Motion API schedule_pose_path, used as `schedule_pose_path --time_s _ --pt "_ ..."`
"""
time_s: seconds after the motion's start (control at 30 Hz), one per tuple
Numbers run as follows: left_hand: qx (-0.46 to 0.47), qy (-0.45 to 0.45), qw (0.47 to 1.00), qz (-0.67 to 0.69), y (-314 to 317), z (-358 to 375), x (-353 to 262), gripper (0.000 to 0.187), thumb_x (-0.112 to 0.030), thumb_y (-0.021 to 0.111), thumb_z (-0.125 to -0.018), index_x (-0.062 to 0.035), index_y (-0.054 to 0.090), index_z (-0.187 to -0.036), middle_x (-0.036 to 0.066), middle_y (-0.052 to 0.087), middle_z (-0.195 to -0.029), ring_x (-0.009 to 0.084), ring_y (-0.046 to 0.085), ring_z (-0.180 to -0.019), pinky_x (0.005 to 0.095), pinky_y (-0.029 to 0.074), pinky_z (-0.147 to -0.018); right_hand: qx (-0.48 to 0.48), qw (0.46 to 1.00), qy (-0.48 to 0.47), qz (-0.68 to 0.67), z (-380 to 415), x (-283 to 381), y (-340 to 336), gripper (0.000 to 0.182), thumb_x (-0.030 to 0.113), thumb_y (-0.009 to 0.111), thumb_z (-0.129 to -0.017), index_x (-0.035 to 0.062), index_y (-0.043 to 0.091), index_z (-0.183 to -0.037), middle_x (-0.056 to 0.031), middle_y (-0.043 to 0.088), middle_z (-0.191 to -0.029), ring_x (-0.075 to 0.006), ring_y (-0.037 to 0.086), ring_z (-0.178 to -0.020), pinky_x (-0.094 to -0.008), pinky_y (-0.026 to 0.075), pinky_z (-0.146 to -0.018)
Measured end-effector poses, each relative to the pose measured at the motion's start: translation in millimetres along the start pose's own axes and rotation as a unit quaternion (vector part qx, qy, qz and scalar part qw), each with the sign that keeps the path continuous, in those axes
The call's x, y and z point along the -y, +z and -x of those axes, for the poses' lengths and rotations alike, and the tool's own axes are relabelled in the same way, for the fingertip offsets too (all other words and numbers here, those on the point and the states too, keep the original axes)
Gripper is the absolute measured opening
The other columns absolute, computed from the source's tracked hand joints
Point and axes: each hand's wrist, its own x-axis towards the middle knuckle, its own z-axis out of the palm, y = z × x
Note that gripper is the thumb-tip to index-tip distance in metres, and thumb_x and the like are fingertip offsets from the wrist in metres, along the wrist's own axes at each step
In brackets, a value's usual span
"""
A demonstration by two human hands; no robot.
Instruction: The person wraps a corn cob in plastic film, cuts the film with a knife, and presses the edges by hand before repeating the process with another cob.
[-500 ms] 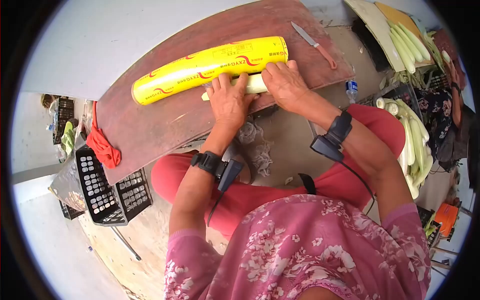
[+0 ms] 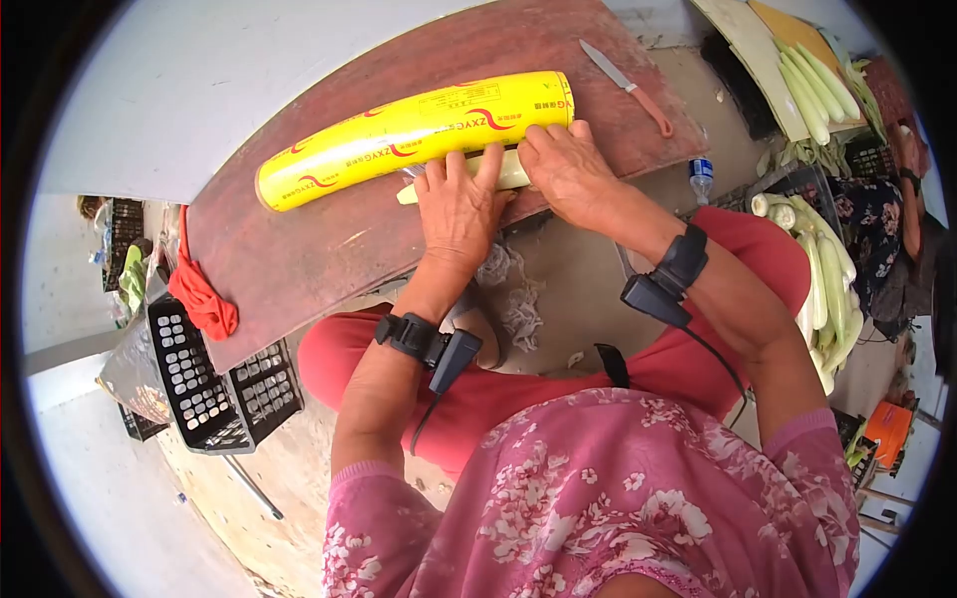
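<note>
A yellow-printed roll of cling film (image 2: 419, 135) lies lengthwise on the reddish tabletop. Along its near side is a pale green, peeled-looking vegetable stem (image 2: 513, 170), with clear film showing by its left end. My left hand (image 2: 457, 204) is over the stem, fingers reaching up to the roll and thumb bent at the near side. My right hand (image 2: 568, 169) is closed over the stem's right end, its curled fingertips close to the roll's right end. Both palms face down, hiding parts of the stem.
A knife with a pink handle (image 2: 650, 110) lies at the table's far right. A red cloth (image 2: 204, 299) hangs off the left edge above a black crate (image 2: 184, 374). Long pale green vegetables (image 2: 822, 279) are piled at right near a water bottle (image 2: 701, 179). Another person's arm (image 2: 909, 184) shows far right.
The film roll has shifted slightly left and away from the hands. My left hand's fingers are a little straighter; my right hand stays nearly in place.
</note>
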Motion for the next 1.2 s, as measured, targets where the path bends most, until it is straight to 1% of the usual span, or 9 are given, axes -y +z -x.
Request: schedule_pose_path --time_s 0.07,0.17,0.47,0.67,0.77,0.87,0.97,1.07,1.2 --pt "0.004 0.043 0.998 -0.044 -0.8 1.7 0.0 0.066 -0.032 0.077 -0.070 -0.0288 0.049 -0.130 0.012 0.051 -0.104 0.0311 0.049 -0.099 0.0458 0.039 -0.082 -0.001 1.000 0.001 -0.006 -0.2 0.6 -0.6 0.012 0.008 0.057 -0.081 0.0046 0.063 -0.090 -0.0079 0.055 -0.094 -0.0228 0.054 -0.091 -0.0396 0.036 -0.081" --pt "-0.002 0.046 0.998 -0.042 0.3 2.3 -1.2 0.057 -0.036 0.073 -0.074 -0.0351 0.049 -0.126 0.013 0.049 -0.100 0.0307 0.048 -0.095 0.0439 0.038 -0.077 -0.007 1.000 -0.002 -0.017 0.9 -1.2 1.8 0.015 0.006 0.056 -0.079 0.0030 0.060 -0.093 -0.0087 0.053 -0.094 -0.0232 0.053 -0.090 -0.0389 0.035 -0.079" --pt "0.017 0.008 1.000 -0.020 -5.5 0.1 -9.9 0.055 -0.039 0.072 -0.076 -0.0334 0.051 -0.126 0.013 0.050 -0.105 0.0330 0.047 -0.099 0.0458 0.037 -0.080 -0.004 0.999 0.006 -0.035 1.2 -4.1 2.7 0.017 0.008 0.059 -0.079 0.0032 0.059 -0.095 -0.0086 0.053 -0.095 -0.0247 0.053 -0.095 -0.0397 0.036 -0.081" --pt "0.011 -0.030 0.999 0.000 -0.7 -2.3 -12.4 0.057 -0.041 0.074 -0.074 -0.0329 0.054 -0.127 0.015 0.048 -0.109 0.0349 0.047 -0.103 0.0480 0.036 -0.085 0.045 0.986 0.017 -0.162 -0.1 -24.7 -13.9 0.028 0.010 0.061 -0.082 0.0040 0.060 -0.110 -0.0108 0.057 -0.104 -0.0287 0.054 -0.105 -0.0445 0.039 -0.086" --pt "0.018 -0.041 0.999 0.002 0.7 -3.7 -13.1 0.057 -0.043 0.073 -0.074 -0.0324 0.054 -0.126 0.016 0.048 -0.110 0.0350 0.046 -0.103 0.0483 0.035 -0.086 0.025 0.980 0.071 -0.185 -16.1 -42.4 -25.1 0.034 0.012 0.063 -0.081 0.0055 0.060 -0.115 -0.0114 0.059 -0.108 -0.0311 0.053 -0.106 -0.0469 0.040 -0.091" --pt "0.024 -0.050 0.998 -0.005 -1.0 -4.8 -15.3 0.056 -0.043 0.073 -0.074 -0.0323 0.054 -0.126 0.016 0.048 -0.110 0.0355 0.046 -0.104 0.0482 0.035 -0.086 -0.066 0.981 0.076 -0.168 -24.4 -51.0 -25.9 0.038 0.014 0.065 -0.080 0.0050 0.060 -0.117 -0.0100 0.057 -0.115 -0.0307 0.050 -0.112 -0.0476 0.041 -0.093" --pt "0.019 -0.056 0.998 -0.004 0.6 -6.2 -16.1 0.055 -0.041 0.074 -0.074 -0.0322 0.055 -0.125 0.016 0.048 -0.109 0.0353 0.047 -0.103 0.0482 0.035 -0.087 -0.080 0.988 0.060 -0.122 -27.6 -52.2 -6.7 0.044 0.017 0.067 -0.082 0.0123 0.057 -0.125 -0.0047 0.054 -0.121 -0.0275 0.047 -0.115 -0.0512 0.040 -0.089" --pt "0.018 -0.060 0.998 0.011 2.5 -10.5 -12.8 0.056 -0.040 0.076 -0.072 -0.0323 0.056 -0.124 0.015 0.049 -0.107 0.0347 0.048 -0.102 0.0480 0.034 -0.087 -0.017 0.993 0.085 -0.079 -36.5 -51.9 -9.7 0.056 0.016 0.071 -0.079 0.0153 0.052 -0.131 -0.0032 0.050 -0.127 -0.0265 0.042 -0.120 -0.0543 0.039 -0.090" --pt "0.012 -0.063 0.998 0.008 4.6 -16.1 -11.7 0.058 -0.039 0.077 -0.070 -0.0327 0.057 -0.124 0.014 0.050 -0.106 0.0338 0.049 -0.101 0.0473 0.034 -0.087 0.015 0.995 0.062 -0.079 -47.9 -68.0 -8.9 0.064 0.016 0.074 -0.076 0.0165 0.048 -0.135 -0.0026 0.050 -0.126 -0.0271 0.043 -0.121 -0.0551 0.039 -0.092"
